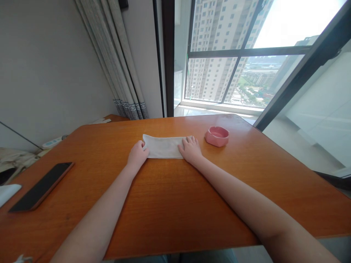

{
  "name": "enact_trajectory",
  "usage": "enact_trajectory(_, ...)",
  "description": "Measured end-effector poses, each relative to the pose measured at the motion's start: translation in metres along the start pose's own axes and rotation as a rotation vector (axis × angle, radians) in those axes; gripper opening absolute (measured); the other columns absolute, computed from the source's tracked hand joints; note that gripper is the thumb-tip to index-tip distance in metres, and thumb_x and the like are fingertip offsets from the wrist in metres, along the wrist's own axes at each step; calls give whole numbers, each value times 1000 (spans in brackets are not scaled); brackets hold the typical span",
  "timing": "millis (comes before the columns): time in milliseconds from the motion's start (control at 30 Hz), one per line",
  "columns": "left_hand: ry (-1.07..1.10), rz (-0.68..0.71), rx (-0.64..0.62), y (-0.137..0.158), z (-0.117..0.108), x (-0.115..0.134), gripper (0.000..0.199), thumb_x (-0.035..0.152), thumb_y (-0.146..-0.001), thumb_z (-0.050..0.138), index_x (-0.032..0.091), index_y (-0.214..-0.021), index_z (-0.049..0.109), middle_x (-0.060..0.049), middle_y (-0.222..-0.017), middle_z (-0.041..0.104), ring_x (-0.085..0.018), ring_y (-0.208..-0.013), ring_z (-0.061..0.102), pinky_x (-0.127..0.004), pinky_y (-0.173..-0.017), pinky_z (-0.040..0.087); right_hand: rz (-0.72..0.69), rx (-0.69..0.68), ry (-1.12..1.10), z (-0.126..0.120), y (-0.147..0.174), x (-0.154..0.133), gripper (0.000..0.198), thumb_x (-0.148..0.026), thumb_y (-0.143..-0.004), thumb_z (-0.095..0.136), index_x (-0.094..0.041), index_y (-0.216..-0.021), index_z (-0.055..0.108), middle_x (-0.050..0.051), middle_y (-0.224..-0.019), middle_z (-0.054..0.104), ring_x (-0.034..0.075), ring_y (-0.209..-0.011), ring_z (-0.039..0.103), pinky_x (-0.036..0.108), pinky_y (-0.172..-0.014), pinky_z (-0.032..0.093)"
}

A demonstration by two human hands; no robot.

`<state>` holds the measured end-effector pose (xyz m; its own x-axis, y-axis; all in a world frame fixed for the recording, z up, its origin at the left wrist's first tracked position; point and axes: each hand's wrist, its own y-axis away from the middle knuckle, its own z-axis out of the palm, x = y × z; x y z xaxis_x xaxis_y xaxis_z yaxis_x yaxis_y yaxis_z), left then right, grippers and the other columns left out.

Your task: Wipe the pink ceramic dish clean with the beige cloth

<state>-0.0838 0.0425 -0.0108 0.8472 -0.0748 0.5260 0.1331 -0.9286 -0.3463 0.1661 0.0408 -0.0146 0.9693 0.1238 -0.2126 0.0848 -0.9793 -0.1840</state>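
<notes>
Pinching the cloth (164, 147) by its left end, the left hand (138, 155) has a narrow grip; the right hand (191, 149), fingers extended, lies over the right end (bowl (213, 140) farther right), toward the far middle of the table (164, 204).

View: a single head-worn camera
Standpoint: above the near edge of the table (170, 212), behind the person's own arms
Facing: forward and down across the tabletop, toward the window (238, 54) at the far right
Tilt: the curtain (109, 47) at far left and the dark frame (307, 65) at right spread apart toward the top
Nearest: left forearm (100, 215) and right forearm (238, 188), both cut off at the near border
Middle distance: left hand (137, 155), right hand (191, 149) and white cloth (166, 148), around the middle
Breadth: wide, from the wall (49, 73) at left to the glazing at right
</notes>
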Motion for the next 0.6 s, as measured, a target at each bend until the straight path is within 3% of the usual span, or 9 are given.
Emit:
enact_trajectory(133,326,-86,354,-7,-4,-5,18,11,-64,53,21,-74,44,1,-73,50,-15,-69,48,-28,-69,40,-110,101,-15,-3,0,1,38,-33,-92,33,-18,-110,63,8,-134,51,28,-131,32,52,-112,4)
enact_trajectory(200,484,-164,528,-9,-4,-5,21,11,-65,55,21,-81,45,1,-81,50,-13,-71,48,-27,-71,40,-141,77,-41,-3,-1,2,32,-30,-90,38,-20,-104,65,7,-129,54,27,-127,38,55,-111,2)
enact_trajectory(267,581,-161,605,-7,-4,0,22,13,-68,56,20,-87,46,1,-84,50,-12,-71,48,-26,-70,41,-162,15,-86,-4,-2,2,29,-32,-88,43,-22,-104,65,7,-124,57,25,-122,43,57,-110,4)
enact_trajectory(333,591,-63,585,-1,-4,10,19,15,-71,56,20,-88,48,1,-83,51,-12,-71,49,-26,-70,41,-197,-33,-114,-4,0,-1,29,-37,-88,46,-23,-106,64,8,-123,56,24,-120,43,59,-109,5)
enact_trajectory(433,489,164,440,15,-2,31,14,14,-72,56,21,-85,52,0,-83,53,-14,-76,51,-27,-73,43,-290,-71,-108,-5,8,-11,37,-48,-88,46,-25,-113,62,10,-124,53,25,-122,41,59,-109,5)
enact_trajectory(600,293,485,-1,33,11,54,22,13,-71,56,22,-91,60,-3,-92,59,-19,-87,55,-32,-80,45,-406,-75,-97,0,21,-30,52,-53,-88,42,-22,-129,51,13,-133,45,26,-128,34,55,-111,5)
